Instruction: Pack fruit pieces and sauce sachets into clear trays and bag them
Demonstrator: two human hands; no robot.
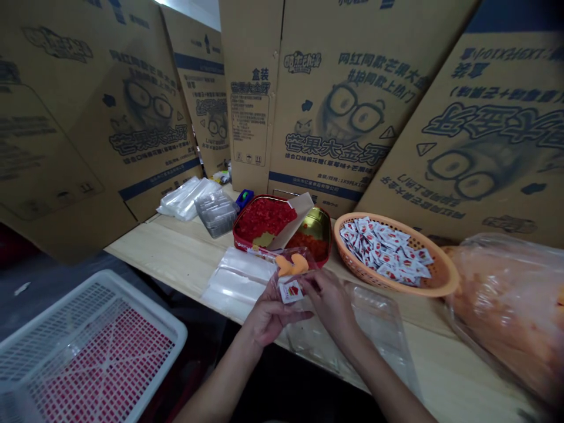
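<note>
My left hand [267, 320] is closed around the lower end of a clear plastic bag [276, 282], thumb toward the front. Orange curved candy pieces [293, 264] show in the bag's far part. A small white sachet [291, 291] with a red print lies at the bag's near end, between my hands. My right hand [328, 299] pinches at the sachet's right edge; whether its fingertips also grip the bag's film I cannot tell. Beneath and beyond my hands, flat clear bags [240, 276] lie stacked on the wooden table [167, 249].
Behind the bag stands a red tin [326, 258] with red and orange bits and a cardboard divider [297, 217]. An orange basket [447, 276] of sachets is at right, near a big bag of orange pieces [511, 299]. Clear trays [383, 320], a white crate [174, 338] and cartons [326, 88] surround.
</note>
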